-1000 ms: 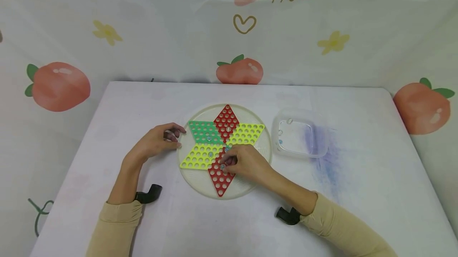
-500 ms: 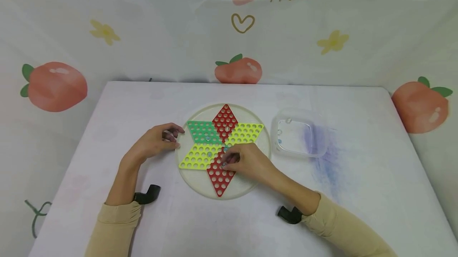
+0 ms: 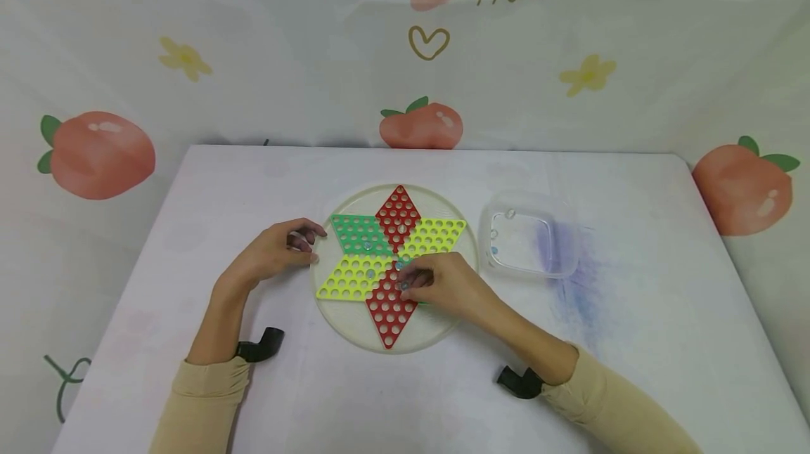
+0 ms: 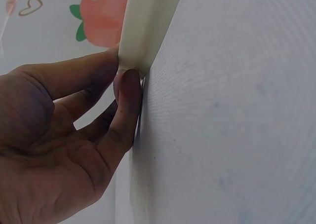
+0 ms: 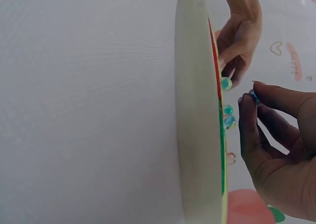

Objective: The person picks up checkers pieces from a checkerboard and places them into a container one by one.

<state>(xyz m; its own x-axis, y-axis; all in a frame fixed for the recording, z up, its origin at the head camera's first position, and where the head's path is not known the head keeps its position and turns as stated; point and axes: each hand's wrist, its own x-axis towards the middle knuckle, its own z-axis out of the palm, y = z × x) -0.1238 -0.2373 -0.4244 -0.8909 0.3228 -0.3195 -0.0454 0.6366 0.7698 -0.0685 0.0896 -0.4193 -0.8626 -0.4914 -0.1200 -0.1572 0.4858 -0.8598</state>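
Note:
A round Chinese checkers board (image 3: 344,324) with a red, green and yellow star of holes lies on the table. My left hand (image 3: 278,247) holds its left rim, thumb and fingertips touching the edge (image 4: 148,26). Over the near red point, my right hand (image 3: 446,282) pinches a small bluish glass marble (image 5: 254,96) between thumb and fingertips. In the right wrist view this marble is raised off the board. Several marbles sit in holes, including one in the green section (image 3: 368,246), one in the left yellow section (image 3: 370,274) and a clear one in the far red point (image 3: 401,229).
Right of the board stands a clear plastic container (image 3: 563,273) holding a few marbles (image 3: 510,213). A blue-purple stain (image 3: 585,299) marks the white table (image 3: 664,264). A fabric backdrop (image 3: 304,39) with printed peaches hangs behind the table's far edge.
My right hand has risen slightly and shifted right, with the marble lifting away from the near red point. My left hand stays at the board's rim.

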